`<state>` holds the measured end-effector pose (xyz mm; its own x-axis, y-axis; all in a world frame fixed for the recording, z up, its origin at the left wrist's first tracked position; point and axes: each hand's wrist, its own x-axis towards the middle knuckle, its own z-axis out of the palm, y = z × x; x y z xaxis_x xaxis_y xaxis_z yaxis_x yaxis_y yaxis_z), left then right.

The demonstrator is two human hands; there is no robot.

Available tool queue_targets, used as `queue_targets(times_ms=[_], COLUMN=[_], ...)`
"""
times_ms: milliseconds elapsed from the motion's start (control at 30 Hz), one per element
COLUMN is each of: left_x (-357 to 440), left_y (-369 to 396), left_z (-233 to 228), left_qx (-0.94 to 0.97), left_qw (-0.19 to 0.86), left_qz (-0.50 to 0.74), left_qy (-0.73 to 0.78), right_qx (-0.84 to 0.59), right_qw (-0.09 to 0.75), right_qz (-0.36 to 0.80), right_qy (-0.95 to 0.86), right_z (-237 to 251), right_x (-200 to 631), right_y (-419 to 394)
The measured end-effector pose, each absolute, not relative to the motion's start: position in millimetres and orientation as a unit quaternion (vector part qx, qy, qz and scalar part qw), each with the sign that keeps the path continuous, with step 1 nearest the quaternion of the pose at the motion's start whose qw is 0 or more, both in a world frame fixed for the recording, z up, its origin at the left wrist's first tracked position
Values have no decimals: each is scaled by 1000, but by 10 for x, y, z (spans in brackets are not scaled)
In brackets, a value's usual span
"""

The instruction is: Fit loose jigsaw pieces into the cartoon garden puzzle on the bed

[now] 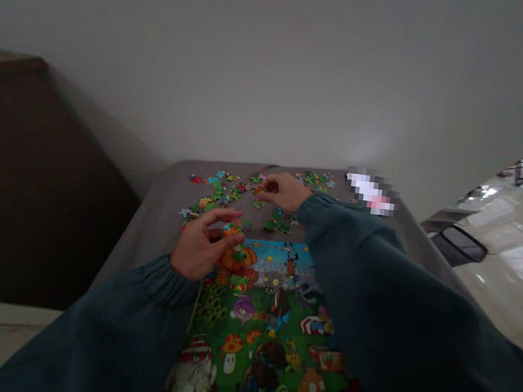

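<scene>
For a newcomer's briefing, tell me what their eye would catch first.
Probably the vivid cartoon picture, lower middle, between the sleeves. Then the left hand at the picture's far left corner, and the right hand beyond it, seemingly pinching a small orange piece among scattered puzzle pieces. The bright pixelated patch at far right also stands out.

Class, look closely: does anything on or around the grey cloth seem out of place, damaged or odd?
One thing: the pixelated patch at the far right of the grey cloth looks odd, its coarse blocks hiding what lies there. Loose puzzle pieces are scattered beyond the printed picture, but nothing looks clearly spilled or damaged.
</scene>
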<state>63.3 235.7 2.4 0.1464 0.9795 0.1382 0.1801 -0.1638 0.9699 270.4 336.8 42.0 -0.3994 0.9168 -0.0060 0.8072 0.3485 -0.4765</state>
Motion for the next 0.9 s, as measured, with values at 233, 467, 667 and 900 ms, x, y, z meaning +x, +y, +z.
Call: queue_targets(times_ms=[233,467,667,900], left_x=[936,1056,1054,999], left_y=[2069,1842,1896,1975], left_z=[62,102,115,157], left_qx=[530,535,531,574], left_qw=[465,443,497,516], left_qz=[516,532,501,406], left_qy=[486,484,469,490], right_qx=[-427,-431,-445,-438], right_qw=[355,331,331,313], right_qz=[520,519,435,394], right_qy=[-650,-660,-710,-745], right_z=[294,227,216,214], right_x=[2881,2903,2943,2988], right_y=[2075,1813,1785,1772])
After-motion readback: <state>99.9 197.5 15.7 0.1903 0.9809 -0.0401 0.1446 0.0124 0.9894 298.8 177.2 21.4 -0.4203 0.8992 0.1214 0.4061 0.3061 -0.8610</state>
